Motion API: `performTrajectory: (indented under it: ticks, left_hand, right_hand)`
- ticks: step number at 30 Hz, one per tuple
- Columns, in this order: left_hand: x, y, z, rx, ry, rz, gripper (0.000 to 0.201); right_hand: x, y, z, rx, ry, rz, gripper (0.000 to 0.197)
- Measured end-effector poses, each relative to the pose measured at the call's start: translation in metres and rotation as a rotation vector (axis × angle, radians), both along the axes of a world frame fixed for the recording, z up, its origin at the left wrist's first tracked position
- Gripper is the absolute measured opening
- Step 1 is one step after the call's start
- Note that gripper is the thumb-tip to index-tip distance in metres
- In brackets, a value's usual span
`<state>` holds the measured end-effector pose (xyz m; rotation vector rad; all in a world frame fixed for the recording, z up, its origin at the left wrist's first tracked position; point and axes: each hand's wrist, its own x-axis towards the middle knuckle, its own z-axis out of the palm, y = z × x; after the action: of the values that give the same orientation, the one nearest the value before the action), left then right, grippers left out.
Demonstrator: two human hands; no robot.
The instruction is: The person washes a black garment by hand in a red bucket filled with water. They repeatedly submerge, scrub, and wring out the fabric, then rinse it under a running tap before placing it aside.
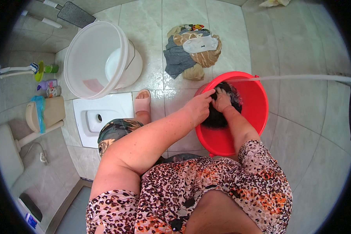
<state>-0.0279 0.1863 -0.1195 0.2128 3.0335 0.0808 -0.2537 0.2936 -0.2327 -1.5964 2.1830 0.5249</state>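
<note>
A red bucket (257, 113) stands before me on the right, with a soaked dark cloth (214, 118) and bubbly water inside. My left hand (199, 106) is at the bucket's left rim, its fingers curled in and their tips against the dark cloth. Down inside the bucket, my right hand (222, 102) presses into the same cloth, fingers bent and partly sunk in it. From the right a white hose (304, 77) reaches over the rim, and a thin stream of water runs from it toward the cloth.
Beyond the bucket, a pile of clothes (185, 54) with a white sock (201, 44) lies on wet tiles. A large white bucket (132, 64) stands at the far left, near a squat toilet (115, 103). A bin (52, 111) with a blue liner is by the left wall.
</note>
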Motion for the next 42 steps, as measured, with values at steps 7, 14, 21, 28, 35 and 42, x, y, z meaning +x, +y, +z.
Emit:
performTrajectory:
  ticks: [7, 14, 21, 28, 35, 42]
  left_hand:
    - [0.000, -0.002, 0.008, 0.008, 0.022, 0.033, 0.019]
    - [-0.007, -0.007, 0.008, -0.071, 0.020, -0.007, 0.019]
    - [-0.006, -0.008, -0.014, 0.030, 0.096, 0.040, 0.017]
    - [-0.006, -0.006, -0.013, -0.033, 0.111, 0.043, 0.018]
    - [-0.003, -0.008, 0.003, -0.031, 0.056, 0.006, 0.018]
    - [0.005, -0.003, 0.008, -0.015, 0.082, 0.016, 0.018]
  right_hand:
    - [-0.044, -0.010, -0.025, 0.008, 0.072, -0.492, 0.052]
    - [-0.087, 0.033, -0.023, -0.339, -0.179, -1.106, 0.057]
    - [-0.038, 0.060, 0.098, -0.203, -0.199, -0.690, 0.046]
    - [0.053, 0.058, 0.136, 0.069, 0.011, 0.281, 0.058]
    - [0.042, 0.042, 0.057, 0.208, -0.078, 0.503, 0.065]
    - [-0.017, 0.028, -0.029, -0.014, -0.370, 0.305, 0.051]
